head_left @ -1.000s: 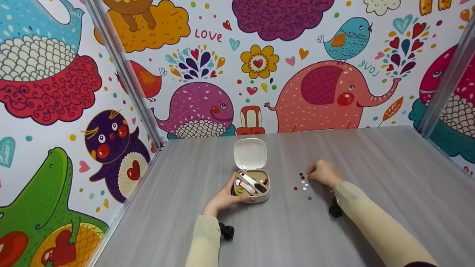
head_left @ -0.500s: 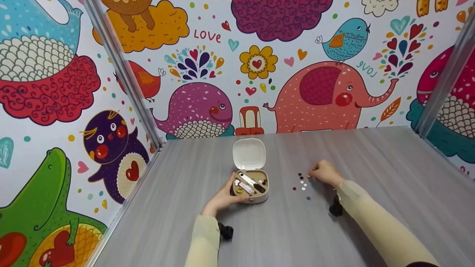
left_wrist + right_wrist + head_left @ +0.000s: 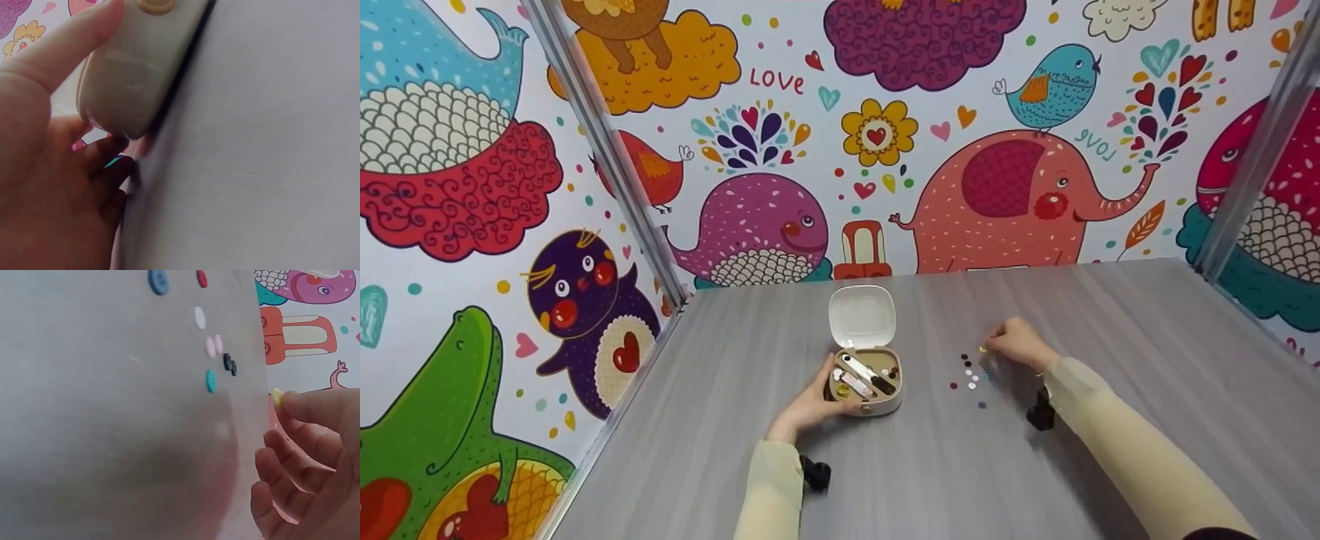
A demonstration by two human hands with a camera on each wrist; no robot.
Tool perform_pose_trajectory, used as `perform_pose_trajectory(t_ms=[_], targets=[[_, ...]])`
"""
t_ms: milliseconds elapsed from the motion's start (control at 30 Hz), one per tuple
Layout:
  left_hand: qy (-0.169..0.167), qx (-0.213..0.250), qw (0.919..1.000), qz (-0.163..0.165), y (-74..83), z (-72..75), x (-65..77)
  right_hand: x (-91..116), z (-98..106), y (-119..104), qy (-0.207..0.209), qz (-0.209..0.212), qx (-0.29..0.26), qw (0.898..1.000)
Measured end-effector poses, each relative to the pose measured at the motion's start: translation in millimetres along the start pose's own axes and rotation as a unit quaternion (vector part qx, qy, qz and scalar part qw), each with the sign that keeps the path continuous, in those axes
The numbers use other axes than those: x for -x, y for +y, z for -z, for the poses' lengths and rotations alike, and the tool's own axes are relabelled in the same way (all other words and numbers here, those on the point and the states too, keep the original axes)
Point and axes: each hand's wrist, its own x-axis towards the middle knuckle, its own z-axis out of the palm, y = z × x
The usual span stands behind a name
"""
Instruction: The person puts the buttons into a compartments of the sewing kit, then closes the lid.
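My left hand (image 3: pixel 808 409) grips a small cream box (image 3: pixel 888 406) with its lid (image 3: pixel 862 317) up, thumb on the front wall and fingers round the left side. Inside lie a long white-and-black tool (image 3: pixel 867 373), a pinkish tube (image 3: pixel 856 384) and buttons in the corner compartments. To the right, my right hand (image 3: pixel 1020 343) pinches a yellow button (image 3: pixel 277 397) between thumb and forefinger, above the table. Near it lie loose buttons: a teal one (image 3: pixel 211 381), black ones (image 3: pixel 227 361), pink ones (image 3: pixel 210 347), a white one (image 3: pixel 199 318), a red one (image 3: pixel 202 278) and a blue one (image 3: pixel 159 281).
The grey table (image 3: pixel 915 480) runs back to a white wall (image 3: pixel 885 172) printed with cartoon animals. A similar panel stands on the left, and metal posts (image 3: pixel 611 157) mark the corners. A black wrist camera (image 3: pixel 816 472) sits under each forearm.
My right hand has come up slightly from the table with the yellow button, which now shows at its fingertips. The left hand and the box stay in place. The head view has tilted slightly.
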Motion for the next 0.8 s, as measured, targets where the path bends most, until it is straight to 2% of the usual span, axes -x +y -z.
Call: perform_pose_trajectory(t_ms=[200,233,400,600,800], targets=[[0.003,0.012,0.9999,0.007,-2.0,-0.5,1.6,-4.1,7.3,-5.3,0.006,0.014,-0.003,1.0],[0.003,0.013,0.9999,0.008,-6.6,-0.4,-0.6,-5.2,8.2,-5.9,0.007,0.017,-0.004,1.0],[0.006,0.01,0.9998,0.014,-7.5,-1.1,-0.7,-7.2,9.7,-10.8,0.0,0.006,-0.008,1.0],[0.007,0.01,0.9998,0.016,-5.5,-0.9,-0.9,-7.6,1.6,-16.3,-0.012,-0.002,-0.029,1.0],[0.004,0.01,0.9998,0.016,-3.2,-0.4,-0.9,-10.4,-10.5,-20.3,-0.029,0.027,-0.042,0.998]])
